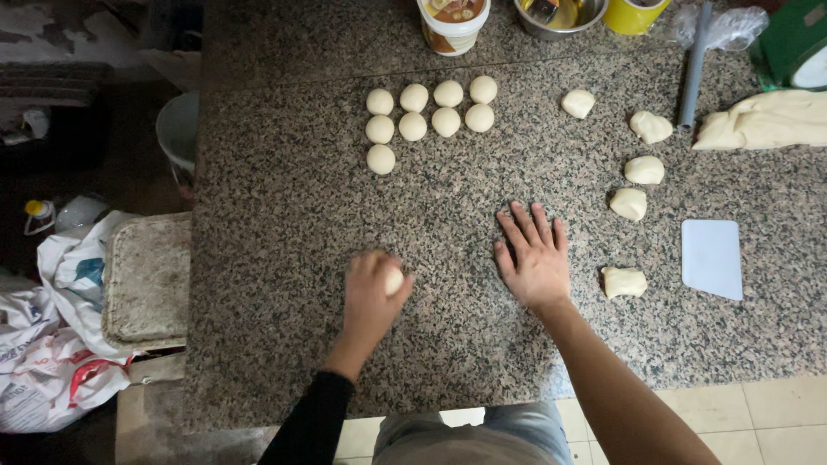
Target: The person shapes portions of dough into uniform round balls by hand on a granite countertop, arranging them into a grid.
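My left hand [370, 288] is cupped over a small dough ball [394, 280] on the speckled granite counter [284, 198], fingers curled around it. My right hand [534, 254] lies flat on the counter with fingers spread, holding nothing. Several round dough balls [431, 108] sit in rows at the far middle. Several rough-cut dough pieces [636, 203] lie to the right of my right hand, the nearest dough piece [624, 282] close beside it.
A white plastic scraper [711, 257] lies at the right. A large dough mass [762, 120] and a grey rolling pin [693, 73] are at the far right. Tubs and a metal bowl [556, 15] line the far edge. A tray [148, 275] and bags sit left.
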